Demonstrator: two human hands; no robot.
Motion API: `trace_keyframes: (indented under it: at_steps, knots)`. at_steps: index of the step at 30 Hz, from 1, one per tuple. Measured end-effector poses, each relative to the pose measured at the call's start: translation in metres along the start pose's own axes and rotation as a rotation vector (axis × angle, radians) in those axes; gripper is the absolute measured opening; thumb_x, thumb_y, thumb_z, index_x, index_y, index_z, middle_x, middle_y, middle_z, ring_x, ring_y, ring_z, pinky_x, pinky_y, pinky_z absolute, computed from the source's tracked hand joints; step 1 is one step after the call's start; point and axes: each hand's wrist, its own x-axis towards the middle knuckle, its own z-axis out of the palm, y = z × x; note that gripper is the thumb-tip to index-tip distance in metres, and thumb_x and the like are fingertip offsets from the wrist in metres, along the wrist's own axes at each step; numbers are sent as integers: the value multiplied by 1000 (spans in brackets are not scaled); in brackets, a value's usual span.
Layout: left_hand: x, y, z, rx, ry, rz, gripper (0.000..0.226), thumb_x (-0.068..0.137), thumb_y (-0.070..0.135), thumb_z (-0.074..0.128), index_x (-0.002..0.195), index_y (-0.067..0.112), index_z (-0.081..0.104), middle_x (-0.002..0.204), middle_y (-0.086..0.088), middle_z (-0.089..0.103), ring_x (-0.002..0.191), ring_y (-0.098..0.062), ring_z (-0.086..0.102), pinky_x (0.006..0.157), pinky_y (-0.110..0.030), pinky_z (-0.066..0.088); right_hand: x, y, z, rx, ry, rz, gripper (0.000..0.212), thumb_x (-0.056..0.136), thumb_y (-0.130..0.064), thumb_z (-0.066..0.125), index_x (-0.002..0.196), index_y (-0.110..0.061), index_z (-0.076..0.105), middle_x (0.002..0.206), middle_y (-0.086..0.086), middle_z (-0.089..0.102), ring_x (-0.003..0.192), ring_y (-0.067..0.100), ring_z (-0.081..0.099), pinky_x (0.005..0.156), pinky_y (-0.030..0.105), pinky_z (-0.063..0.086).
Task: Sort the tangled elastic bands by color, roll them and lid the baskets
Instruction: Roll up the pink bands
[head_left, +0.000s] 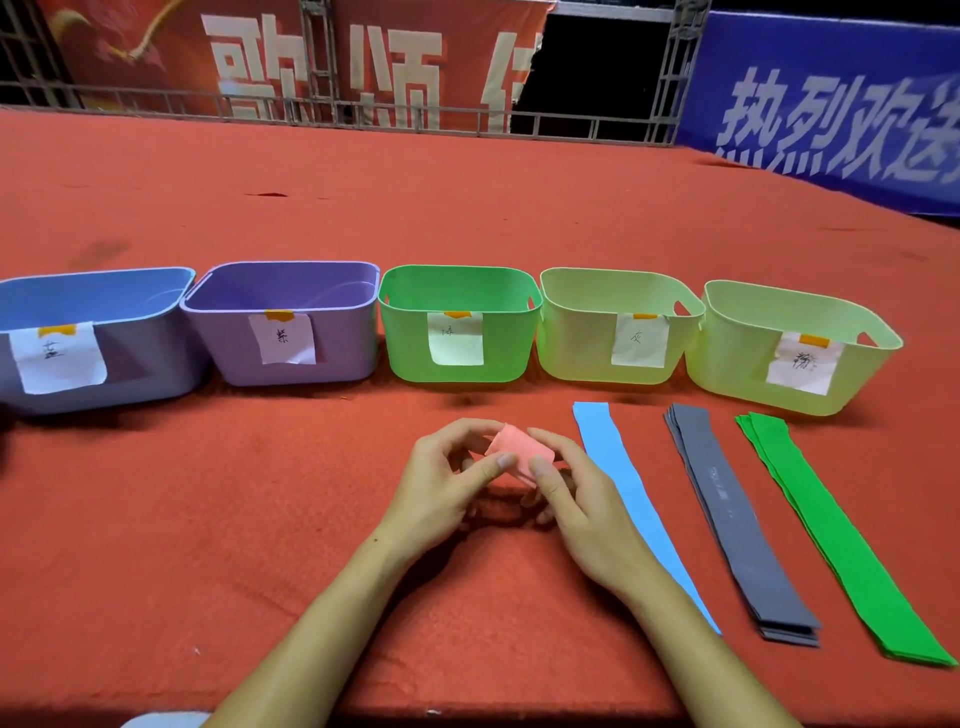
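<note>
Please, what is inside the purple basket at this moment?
The purple basket shows only bare inner walls; no band is visible inside. Its front wall hides the bottom, so something low could lie there unseen.

Left hand (447, 483) and right hand (566, 493) together, fingers curled, thumbs forward, forearms converging

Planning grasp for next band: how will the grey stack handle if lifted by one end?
The grey band stack lies thin and flat on the red cloth, so it is probably floppy and would droop. Its layers sit loose and fanned at the near end, so they may slide apart.
</note>
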Motion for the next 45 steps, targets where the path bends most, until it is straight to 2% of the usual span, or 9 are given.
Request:
trace_keyframes:
  at_steps: [6,9,15,20,28,33,38,41,45]
  knots:
    - [-5,5,-8,-2,44,8,27,91,34,80,117,25,77,99,3,80,78,-10,65,63,-39,51,1,-15,16,226,70,-3,31,100,-26,74,129,-32,65,120,-7,74,103,18,73,86,53,61]
    - [-6,8,-11,4,51,35,26,92,32,81,116,24,77,101,4,80,83,-11,68,72,-42,53,2,-19,18,284,113,6,34,96,-18,78,127,-26,67,118,-5,76,105,17,74,87,43,61]
    - [-9,21,-5,47,67,111,24,94,22,82,117,26,75,102,9,79,70,-3,57,64,-30,46,-1,-28,1,268,93,-78,34,89,-19,77,122,-24,69,116,-4,75,102,20,73,83,37,61]
    - [3,41,19,85,20,177,24,96,28,80,119,22,75,107,11,78,69,-4,57,58,-28,48,-2,-31,-36,311,139,-78,42,88,1,82,121,-17,65,111,-6,72,97,13,72,79,28,59]
    - [64,80,114,190,-207,230,34,95,18,81,127,12,70,105,4,76,76,7,64,59,-10,48,5,0,-149,167,260,-105,40,81,1,87,110,-20,67,101,-11,75,91,7,71,77,19,56]
    - [126,86,173,382,-252,319,39,91,44,79,123,23,73,112,11,77,78,-3,67,77,-35,60,29,22,-220,38,293,-88,44,82,4,84,106,-28,66,104,0,73,88,9,71,76,20,56]
    - [189,88,219,477,-292,354,43,92,43,80,128,24,69,112,12,77,70,1,62,75,-39,59,67,38,-270,-88,351,-60,37,69,-26,84,100,-32,66,99,-6,74,84,9,70,76,31,58]
    - [225,85,242,516,-307,353,42,92,40,82,127,23,68,109,12,73,65,0,56,73,-41,56,93,49,-294,-184,362,-26,39,73,-22,91,103,-27,67,97,-10,73,75,5,70,74,38,61]
    - [269,84,267,587,-299,348,39,92,36,81,126,22,67,114,5,75,79,-10,61,81,-43,58,129,66,-327,-312,354,16,38,77,-21,89,109,-20,69,103,-7,75,89,14,75,78,37,60]
